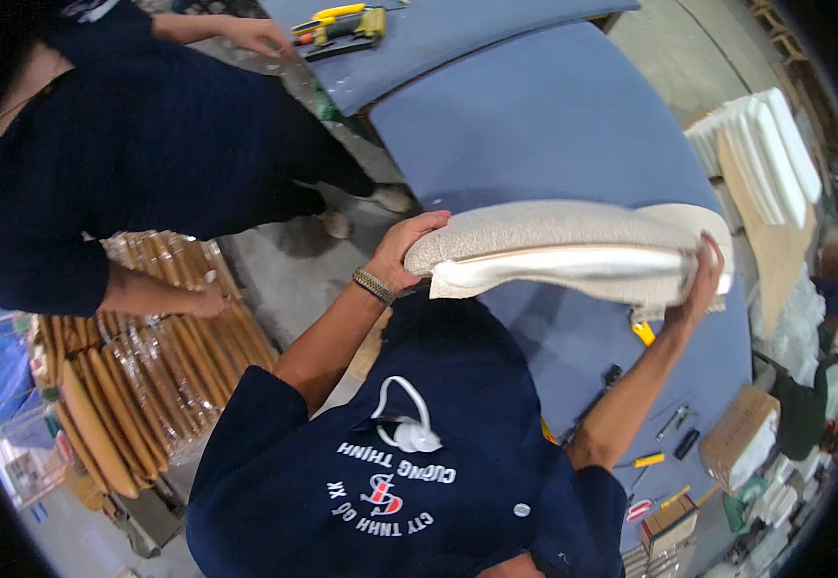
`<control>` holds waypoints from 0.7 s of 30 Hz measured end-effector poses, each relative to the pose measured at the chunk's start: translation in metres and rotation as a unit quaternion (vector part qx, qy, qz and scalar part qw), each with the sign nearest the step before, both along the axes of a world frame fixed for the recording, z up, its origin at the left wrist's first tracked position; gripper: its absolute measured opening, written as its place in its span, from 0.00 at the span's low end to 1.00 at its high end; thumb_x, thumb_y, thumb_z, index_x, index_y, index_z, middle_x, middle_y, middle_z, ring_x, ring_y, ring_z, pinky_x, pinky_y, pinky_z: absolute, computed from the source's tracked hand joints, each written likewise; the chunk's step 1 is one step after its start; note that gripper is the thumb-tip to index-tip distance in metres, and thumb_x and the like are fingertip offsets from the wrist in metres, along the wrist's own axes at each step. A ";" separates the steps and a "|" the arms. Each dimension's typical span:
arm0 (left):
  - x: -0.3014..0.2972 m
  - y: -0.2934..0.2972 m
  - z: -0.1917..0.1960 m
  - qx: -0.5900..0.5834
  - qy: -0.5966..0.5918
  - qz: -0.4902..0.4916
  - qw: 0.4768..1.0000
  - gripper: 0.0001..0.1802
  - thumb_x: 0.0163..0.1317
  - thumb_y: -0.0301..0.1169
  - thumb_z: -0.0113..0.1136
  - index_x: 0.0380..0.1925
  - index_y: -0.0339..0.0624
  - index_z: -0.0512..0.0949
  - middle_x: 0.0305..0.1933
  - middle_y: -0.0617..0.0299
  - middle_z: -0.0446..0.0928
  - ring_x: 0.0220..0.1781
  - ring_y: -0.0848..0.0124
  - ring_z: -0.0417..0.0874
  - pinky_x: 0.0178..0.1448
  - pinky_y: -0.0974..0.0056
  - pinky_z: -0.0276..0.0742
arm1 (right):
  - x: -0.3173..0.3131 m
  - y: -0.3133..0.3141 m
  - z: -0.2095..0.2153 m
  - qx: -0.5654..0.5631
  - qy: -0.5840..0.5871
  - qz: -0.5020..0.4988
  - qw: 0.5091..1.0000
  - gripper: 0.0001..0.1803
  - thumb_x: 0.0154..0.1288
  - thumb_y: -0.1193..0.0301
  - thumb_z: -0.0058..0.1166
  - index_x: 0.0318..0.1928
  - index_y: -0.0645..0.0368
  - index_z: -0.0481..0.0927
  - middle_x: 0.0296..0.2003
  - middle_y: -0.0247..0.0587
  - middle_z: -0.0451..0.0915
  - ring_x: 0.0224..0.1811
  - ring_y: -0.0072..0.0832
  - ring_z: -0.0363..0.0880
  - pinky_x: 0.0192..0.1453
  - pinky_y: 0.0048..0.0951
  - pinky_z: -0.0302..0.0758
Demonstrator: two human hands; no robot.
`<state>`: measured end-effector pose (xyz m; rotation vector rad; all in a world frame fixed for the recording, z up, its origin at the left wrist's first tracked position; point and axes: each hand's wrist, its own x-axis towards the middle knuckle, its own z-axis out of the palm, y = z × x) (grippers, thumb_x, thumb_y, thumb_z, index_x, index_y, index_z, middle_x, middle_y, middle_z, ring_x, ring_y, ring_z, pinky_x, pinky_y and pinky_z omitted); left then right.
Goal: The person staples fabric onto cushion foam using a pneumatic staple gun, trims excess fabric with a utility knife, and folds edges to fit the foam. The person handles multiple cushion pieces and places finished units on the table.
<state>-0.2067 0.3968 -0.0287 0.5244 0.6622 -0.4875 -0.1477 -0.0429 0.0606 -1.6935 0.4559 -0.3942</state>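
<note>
A curved seat cushion (544,226) is held up in front of me, over the near part of the blue-grey table (534,116). Beige fabric covers its upper side, and a bright white strip of lining or padding shows along the side facing me. My left hand (406,249) grips its left end, fingers on top. My right hand (700,284), slightly blurred, is closed around the right end, where a loose flap of beige fabric (693,220) spreads out. The underside of the cushion is hidden.
A co-worker (149,144) stands at the left by brown padded panels (130,385). A yellow-and-black staple gun (356,29) lies on the far table. Hand tools, including a yellow-handled one (647,460), lie at the right, near a cardboard box (739,435). White foam pieces (775,159) stand beyond.
</note>
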 end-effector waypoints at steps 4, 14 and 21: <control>0.017 -0.067 -0.059 0.074 -0.022 0.056 0.995 0.24 0.71 0.31 0.63 0.64 0.35 0.73 0.61 0.51 0.79 0.60 0.60 0.83 0.63 0.54 0.82 | 0.049 0.011 -0.016 -0.035 0.074 0.097 0.992 0.49 0.67 0.63 0.67 0.81 0.53 0.53 0.75 0.49 0.60 0.68 0.41 0.68 0.62 0.39 0.75; 0.010 -0.112 -0.051 0.123 0.009 0.055 0.991 0.34 0.71 0.29 0.64 0.74 0.38 0.63 0.65 0.49 0.77 0.64 0.59 0.80 0.63 0.54 0.82 | -0.070 0.118 -0.075 0.014 0.054 0.024 0.998 0.46 0.72 0.75 0.58 0.82 0.56 0.44 0.75 0.53 0.58 0.74 0.41 0.63 0.75 0.40 0.65; 0.010 -0.111 -0.068 0.198 -0.014 0.017 0.980 0.36 0.74 0.34 0.62 0.76 0.40 0.58 0.69 0.45 0.73 0.66 0.59 0.78 0.66 0.56 0.78 | -0.057 0.086 -0.097 0.327 -0.003 -0.113 0.938 0.39 0.74 0.66 0.60 0.77 0.60 0.56 0.66 0.48 0.72 0.65 0.40 0.75 0.67 0.43 0.75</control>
